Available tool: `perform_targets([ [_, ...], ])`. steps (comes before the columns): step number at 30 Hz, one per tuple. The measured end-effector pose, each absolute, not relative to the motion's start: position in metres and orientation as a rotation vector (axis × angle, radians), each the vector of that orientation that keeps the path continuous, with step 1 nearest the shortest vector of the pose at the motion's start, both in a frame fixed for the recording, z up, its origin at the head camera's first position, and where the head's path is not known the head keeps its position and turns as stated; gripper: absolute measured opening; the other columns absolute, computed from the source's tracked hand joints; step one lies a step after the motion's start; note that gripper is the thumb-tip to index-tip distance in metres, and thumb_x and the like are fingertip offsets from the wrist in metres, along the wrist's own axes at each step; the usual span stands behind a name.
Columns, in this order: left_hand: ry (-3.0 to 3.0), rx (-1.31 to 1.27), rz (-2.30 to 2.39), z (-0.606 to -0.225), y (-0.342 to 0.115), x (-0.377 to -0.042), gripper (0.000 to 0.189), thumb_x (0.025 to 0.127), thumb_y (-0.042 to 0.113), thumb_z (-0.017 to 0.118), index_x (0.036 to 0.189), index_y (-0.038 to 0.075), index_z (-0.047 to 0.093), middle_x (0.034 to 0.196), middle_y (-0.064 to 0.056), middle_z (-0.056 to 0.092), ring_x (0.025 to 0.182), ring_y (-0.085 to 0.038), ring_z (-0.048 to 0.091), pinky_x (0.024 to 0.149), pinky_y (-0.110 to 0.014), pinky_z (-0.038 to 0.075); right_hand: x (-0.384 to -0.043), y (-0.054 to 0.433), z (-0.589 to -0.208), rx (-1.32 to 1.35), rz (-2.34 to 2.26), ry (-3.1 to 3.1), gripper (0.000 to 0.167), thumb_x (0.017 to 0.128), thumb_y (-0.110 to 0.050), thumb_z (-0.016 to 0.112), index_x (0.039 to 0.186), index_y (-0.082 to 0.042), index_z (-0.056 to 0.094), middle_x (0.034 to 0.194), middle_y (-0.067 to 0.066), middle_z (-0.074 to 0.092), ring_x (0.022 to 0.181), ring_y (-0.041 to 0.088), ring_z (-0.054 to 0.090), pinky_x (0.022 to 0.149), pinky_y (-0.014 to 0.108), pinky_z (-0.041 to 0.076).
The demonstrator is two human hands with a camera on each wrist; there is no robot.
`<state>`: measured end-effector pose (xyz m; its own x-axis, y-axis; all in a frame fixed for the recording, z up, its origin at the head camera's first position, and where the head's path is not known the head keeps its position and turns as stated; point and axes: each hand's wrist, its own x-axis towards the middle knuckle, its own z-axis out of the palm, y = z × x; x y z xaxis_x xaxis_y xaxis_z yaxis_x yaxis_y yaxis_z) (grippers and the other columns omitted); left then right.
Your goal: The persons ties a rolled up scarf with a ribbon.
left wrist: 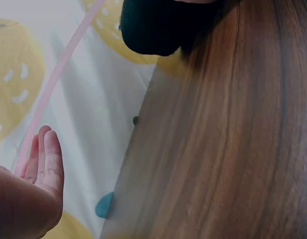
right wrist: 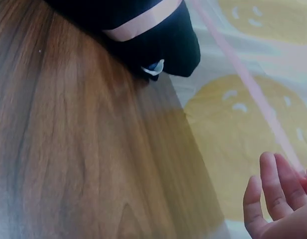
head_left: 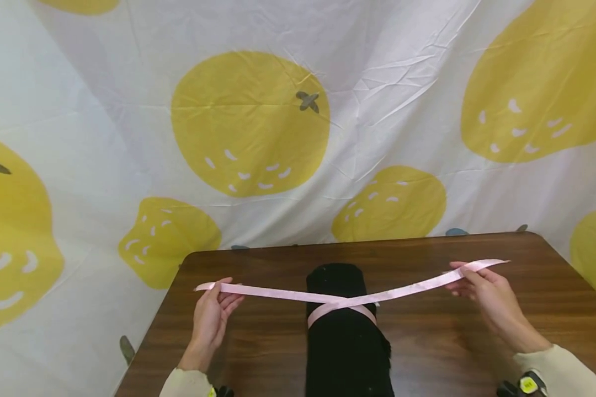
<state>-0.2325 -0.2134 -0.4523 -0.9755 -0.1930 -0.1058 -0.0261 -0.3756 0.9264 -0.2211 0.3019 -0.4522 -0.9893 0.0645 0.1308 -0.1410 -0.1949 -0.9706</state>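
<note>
A black rolled cloth bundle (head_left: pixel 347 353) lies lengthwise on the table, running away from me. Round it goes a pink ribbon (head_left: pixel 402 292), whose two ends cross on top of the roll. My left hand (head_left: pixel 211 320) pinches one end out to the left, above the table. Out to the right, my right hand (head_left: pixel 491 298) pinches the other end, with a short tail beyond the fingers. Both stretches run nearly straight from the crossing. In the right wrist view the ribbon band wraps the roll's side, and a small white tag-like piece (right wrist: pixel 154 67) shows under the roll.
The brown wood-grain table (head_left: pixel 263 342) has rounded back corners. Behind it hangs a white curtain (head_left: pixel 377 110) printed with big yellow fruit, close to the table's back edge. Dark devices with yellow labels (head_left: pixel 528 383) sit at both wrists.
</note>
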Motion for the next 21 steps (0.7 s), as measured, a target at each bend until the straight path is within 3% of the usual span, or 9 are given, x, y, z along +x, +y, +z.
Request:
perform_targets([
  [11, -1.607, 0.342, -2.701, -0.473, -0.226, -0.236, 0.036, 0.109, 0.020, 0.028, 0.118, -0.002, 0.056, 0.095, -0.007, 0.073, 0.087, -0.016, 0.072, 0.086, -0.034, 0.056, -0.226, 0.317, -0.475, 0.138, 2.467, -1.892, 0.031, 0.105, -0.012, 0.046, 0.097, -0.021, 0.075, 0.088, 0.001, 0.075, 0.076, 0.014, 0.073, 0.070, 0.028, 0.058],
  [17, -1.602, 0.369, -2.764, -0.481, -0.230, -0.235, 0.038, 0.109, 0.016, 0.029, 0.108, 0.001, 0.064, 0.097, -0.010, 0.074, 0.088, -0.018, 0.072, 0.086, -0.035, 0.057, -0.227, 0.319, -0.487, 0.121, 2.514, -1.883, 0.032, 0.105, -0.012, 0.046, 0.097, -0.019, 0.075, 0.090, 0.000, 0.075, 0.077, 0.016, 0.073, 0.070, 0.031, 0.059],
  [21, -1.634, 0.409, -2.750, -0.485, -0.232, -0.234, 0.037, 0.108, 0.015, 0.030, 0.113, -0.002, 0.061, 0.099, -0.011, 0.074, 0.089, -0.019, 0.072, 0.087, -0.036, 0.056, -0.227, 0.319, -0.493, 0.069, 2.522, -1.931, 0.032, 0.106, -0.014, 0.045, 0.095, -0.022, 0.074, 0.089, -0.001, 0.074, 0.077, 0.016, 0.072, 0.070, 0.031, 0.059],
])
